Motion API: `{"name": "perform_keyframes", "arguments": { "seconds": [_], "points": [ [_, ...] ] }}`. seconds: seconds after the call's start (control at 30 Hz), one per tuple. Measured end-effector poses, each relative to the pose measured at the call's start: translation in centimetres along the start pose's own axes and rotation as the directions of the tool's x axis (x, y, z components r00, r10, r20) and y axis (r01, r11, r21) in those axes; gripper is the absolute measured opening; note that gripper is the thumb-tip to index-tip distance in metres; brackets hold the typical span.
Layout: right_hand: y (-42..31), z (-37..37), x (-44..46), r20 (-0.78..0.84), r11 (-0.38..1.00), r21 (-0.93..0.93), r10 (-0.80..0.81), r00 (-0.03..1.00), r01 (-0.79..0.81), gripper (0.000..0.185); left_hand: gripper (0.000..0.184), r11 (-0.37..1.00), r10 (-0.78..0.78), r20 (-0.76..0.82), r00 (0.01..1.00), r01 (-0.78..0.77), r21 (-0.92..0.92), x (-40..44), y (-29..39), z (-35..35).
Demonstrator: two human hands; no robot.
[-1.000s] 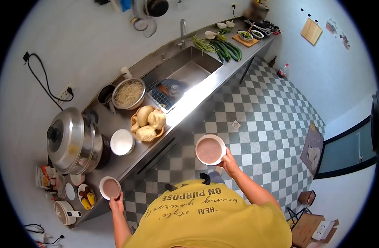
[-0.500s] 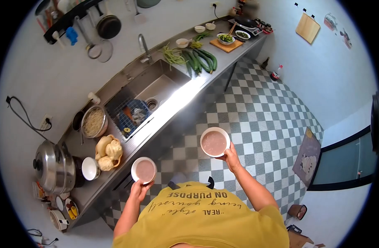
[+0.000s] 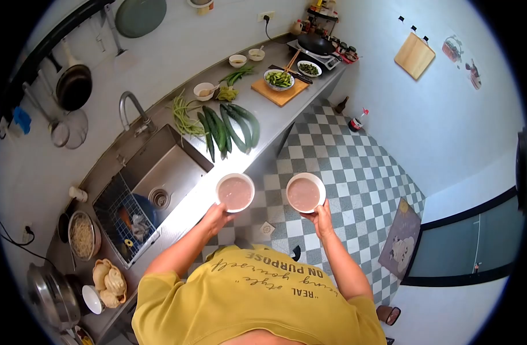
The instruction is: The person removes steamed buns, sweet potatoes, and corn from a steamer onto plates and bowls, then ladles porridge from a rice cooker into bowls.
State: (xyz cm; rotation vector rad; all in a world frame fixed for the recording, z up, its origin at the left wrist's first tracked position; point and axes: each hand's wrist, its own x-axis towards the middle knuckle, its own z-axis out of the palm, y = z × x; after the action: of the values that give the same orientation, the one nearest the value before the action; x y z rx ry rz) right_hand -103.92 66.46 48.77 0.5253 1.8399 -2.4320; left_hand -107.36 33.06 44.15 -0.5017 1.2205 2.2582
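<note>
My left hand (image 3: 218, 217) grips the near rim of a white bowl (image 3: 235, 192) filled with a pinkish-brown liquid, perhaps a thin porridge. A second white bowl (image 3: 305, 192) of the same liquid is in my right hand (image 3: 319, 219), fingers round its lower right side. Both bowls are held level in front of me, a short gap between them. Beyond the left bowl, on the steel counter (image 3: 177, 215), lie several long green cucumbers (image 3: 222, 127) and a bunch of long beans (image 3: 186, 117).
A sink (image 3: 168, 167) with a wire rack (image 3: 125, 213) is at my left. Farther along are a cutting board (image 3: 280, 96) bearing a bowl of greens, and a wok (image 3: 316, 44). A bread basket (image 3: 110, 283) sits near left. A bottle (image 3: 356, 122) stands on the checkered floor.
The view has shifted forward along the counter, towards the wok end. My left hand has brought its bowl up and closer to the right one. Both bowls stay held.
</note>
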Motion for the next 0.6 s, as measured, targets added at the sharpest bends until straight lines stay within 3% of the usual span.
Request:
{"name": "perform_keyframes", "arguments": {
  "seconds": [0.3,0.57,0.6],
  "points": [
    [-4.7,-3.0,19.7,0.036,0.998,-0.054,0.043,0.998,-0.041,0.049,0.041,0.983,0.054,0.053,0.997,-0.044,-0.18,19.1,9.1,12.0],
    [-4.6,-3.8,39.1,0.272,0.982,-0.13,0.168,0.948,-0.137,0.05,0.036,0.929,0.168,-0.292,0.941,-0.25,-0.271,35.1,14.1,18.7],
    [-4.7,-3.4,40.8,0.288,0.977,-0.146,0.193,0.938,-0.156,0.051,0.035,0.91,0.159,-0.3,0.941,-0.257,-0.325,39.1,13.2,17.0]
  ]
}}
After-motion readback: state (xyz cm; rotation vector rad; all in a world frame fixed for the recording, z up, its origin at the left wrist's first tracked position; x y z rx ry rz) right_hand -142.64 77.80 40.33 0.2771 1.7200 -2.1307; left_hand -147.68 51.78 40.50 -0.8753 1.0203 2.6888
